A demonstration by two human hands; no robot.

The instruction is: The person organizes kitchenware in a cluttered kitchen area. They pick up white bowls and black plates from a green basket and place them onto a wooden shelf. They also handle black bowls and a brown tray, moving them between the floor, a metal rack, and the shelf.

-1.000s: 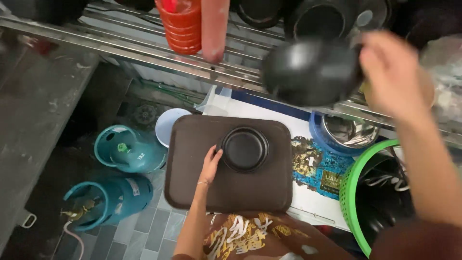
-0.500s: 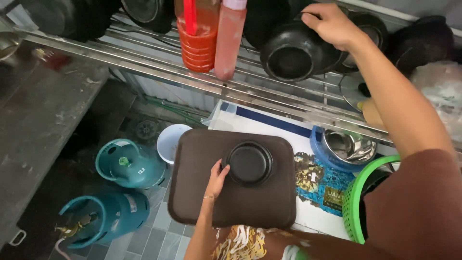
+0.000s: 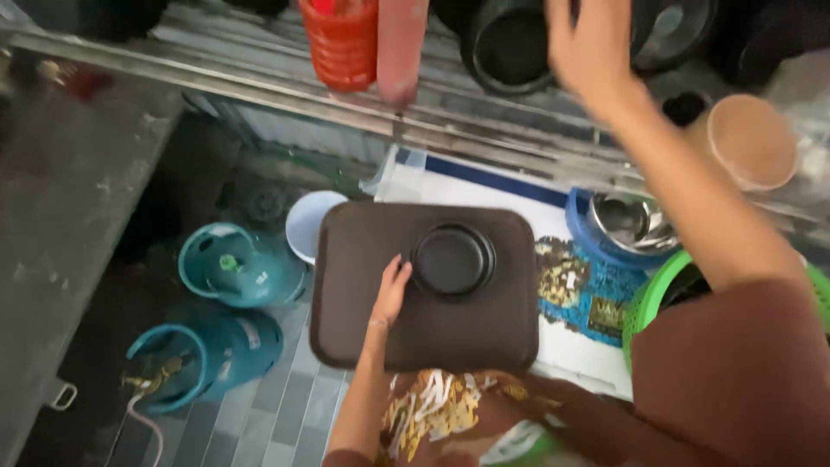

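- Two teal gas cylinders [image 3: 233,264] lie low at the left on grey floor tiles [image 3: 277,415]; they look like painted metal, rounded, with collar rings on top. They play no part in the work in hand.
- A pale round bowl [image 3: 307,223] peeks out just beyond the tray's left edge, smooth and shallow.
- The left hand [image 3: 391,290] lies flat on the brown tray [image 3: 372,285], fingers spread and closed on nothing, fingertips just beside the black dish [image 3: 453,259]. As I judge it, this hand steadies the tray, so it should press evenly and stay clear of the dish.
- The tray is a rounded rectangle with a matt, plastic-looking face; the dish on it is round, dark and ringed by a raised rim, sitting a little right of centre.
- On the metal rack [image 3: 259,82] above stand a ribbed orange-red jar [image 3: 341,43] and a pinkish bottle [image 3: 400,47], both translucent.
- The right hand [image 3: 592,52] reaches up among the dark round pots [image 3: 506,47] on the rack; it is blurred, so whether its grip is on anything cannot be told. My advice would be to lift any pot level and clear of its neighbours.
- At the right sit a shiny steel bowl [image 3: 627,220] in a blue holder and a green basket [image 3: 657,290].
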